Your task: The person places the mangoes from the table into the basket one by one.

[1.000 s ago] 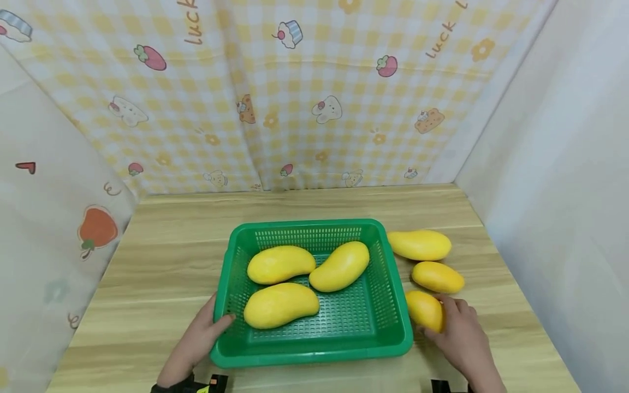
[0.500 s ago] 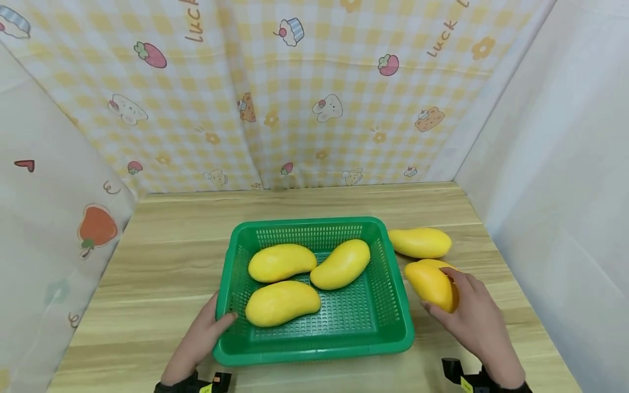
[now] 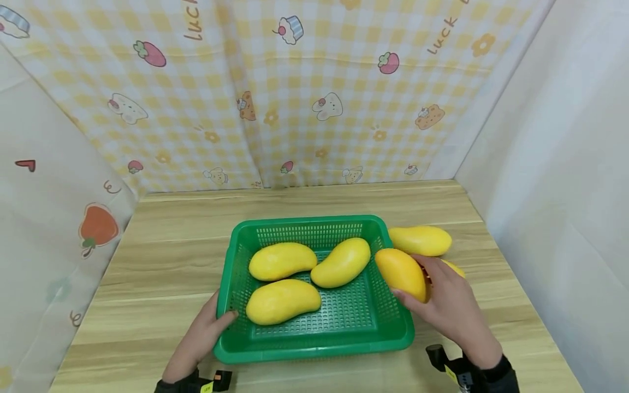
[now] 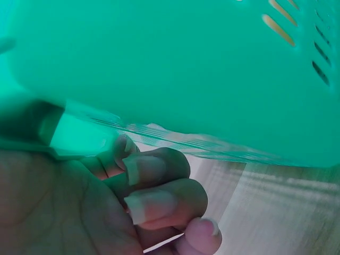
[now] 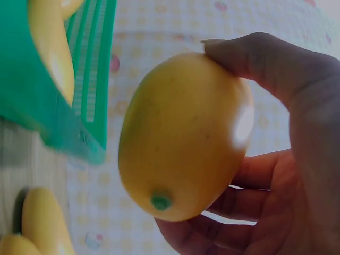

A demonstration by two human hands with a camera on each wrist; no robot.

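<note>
A green plastic basket (image 3: 314, 357) stands on the table with three yellow mangoes lying in it, one of them at front left (image 3: 283, 302). My left hand (image 3: 203, 333) grips the basket's left side, thumb over the rim. In the left wrist view its fingers (image 4: 159, 204) curl beside the outer wall. Held between thumb and fingers of my right hand (image 3: 449, 303) is another mango (image 3: 402, 274), raised at the basket's right rim. Its green stem end (image 5: 161, 202) faces the right wrist camera.
Right of the basket a yellow mango (image 3: 421, 240) lies on the wooden table (image 3: 177, 245). Another mango (image 3: 454, 268) is mostly hidden behind my right hand. A checked cloth (image 3: 314, 98) hangs behind, and a white sheet (image 3: 555, 164) on the right.
My right hand has lifted the nearest mango off the table and carried it up and left to the basket's right rim. The left hand stays at the basket's left side.
</note>
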